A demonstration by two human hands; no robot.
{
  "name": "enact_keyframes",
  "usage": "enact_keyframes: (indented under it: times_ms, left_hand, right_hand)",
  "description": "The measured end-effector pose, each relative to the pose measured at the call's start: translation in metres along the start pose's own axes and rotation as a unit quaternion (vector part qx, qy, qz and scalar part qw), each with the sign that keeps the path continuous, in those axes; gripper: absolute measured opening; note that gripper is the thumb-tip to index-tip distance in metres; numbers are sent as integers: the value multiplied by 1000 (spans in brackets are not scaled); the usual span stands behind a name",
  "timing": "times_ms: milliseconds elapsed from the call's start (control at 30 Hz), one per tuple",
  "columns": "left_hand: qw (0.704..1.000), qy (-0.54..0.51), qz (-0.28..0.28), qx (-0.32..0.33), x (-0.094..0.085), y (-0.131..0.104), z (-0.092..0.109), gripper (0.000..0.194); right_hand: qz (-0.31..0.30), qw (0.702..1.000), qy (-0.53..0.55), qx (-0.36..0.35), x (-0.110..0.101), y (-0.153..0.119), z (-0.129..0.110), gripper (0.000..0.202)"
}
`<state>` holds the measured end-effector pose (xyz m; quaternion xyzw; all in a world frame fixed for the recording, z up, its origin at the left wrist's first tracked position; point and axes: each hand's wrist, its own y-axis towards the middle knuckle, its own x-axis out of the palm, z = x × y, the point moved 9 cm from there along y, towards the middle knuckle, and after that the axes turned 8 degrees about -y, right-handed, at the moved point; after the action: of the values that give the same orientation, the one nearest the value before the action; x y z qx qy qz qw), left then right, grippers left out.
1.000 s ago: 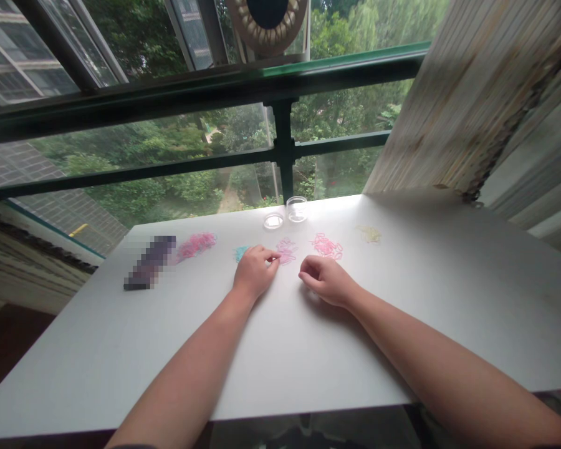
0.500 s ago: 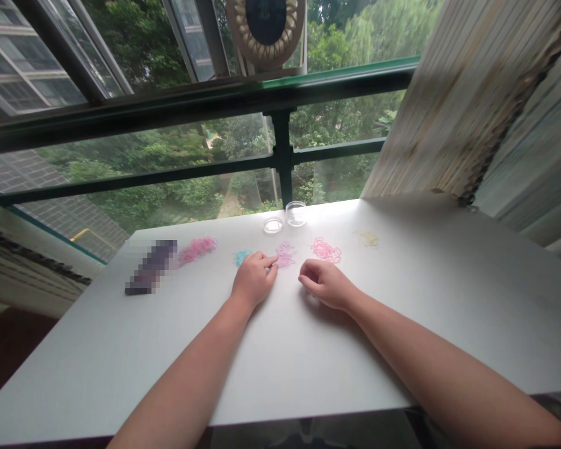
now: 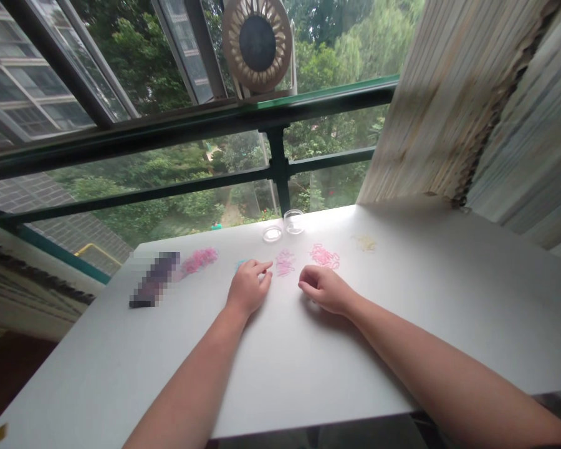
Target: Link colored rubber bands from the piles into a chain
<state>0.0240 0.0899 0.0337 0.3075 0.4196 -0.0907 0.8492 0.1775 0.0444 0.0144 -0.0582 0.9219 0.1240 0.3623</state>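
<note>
My left hand (image 3: 250, 287) rests palm down on the white table with its index finger stretched out and the thumb apart from it. It partly covers a small heap of blue bands (image 3: 240, 265). Just right of its fingertips lies a loose heap of purple bands (image 3: 285, 263). My right hand (image 3: 325, 289) lies on its side with the fingers curled in toward the thumb; whatever is inside is hidden. Behind it sits a heap of pink bands (image 3: 325, 255). The bands look like thin, small elastic loops.
A clear round container (image 3: 294, 222) and its clear lid (image 3: 272, 234) stand by the window edge of the table (image 3: 271, 374). Yellow bands (image 3: 366, 242) lie at right, a mixed pink pile (image 3: 200, 260) at left beside a blurred dark object (image 3: 155, 279). A fan (image 3: 257, 43) hangs beyond.
My left hand has drawn back slightly to the left, off the purple bands. My right hand stays in about the same place, still curled. The view has tilted a little upward.
</note>
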Motion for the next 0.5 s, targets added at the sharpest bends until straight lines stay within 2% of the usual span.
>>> enact_keyframes:
  times_ms: [100, 200, 267, 300, 367, 500]
  left_hand:
    - [998, -2, 55, -33, -32, 3, -26, 26]
    - [979, 36, 154, -129, -82, -7, -76, 25]
    - [958, 50, 168, -228, -106, -24, -116, 27]
    - [945, 55, 159, -281, -113, -34, -134, 27]
    - [933, 66, 154, -319, -123, -50, -154, 27]
    - [926, 83, 141, -342, -126, -66, -168, 28]
  right_hand:
    - [-5, 1000, -6, 2, 0, -1, 0, 7]
    - [-8, 1000, -12, -1, 0, -2, -1, 8]
    - [-13, 1000, -16, -2, 1, -3, 0, 10]
    - [-17, 1000, -17, -1, 2, -3, 1, 11]
    - [-24, 999, -21, -5, 5, -3, 3, 13]
    - [-31, 999, -30, -9, 7, -3, 5, 14]
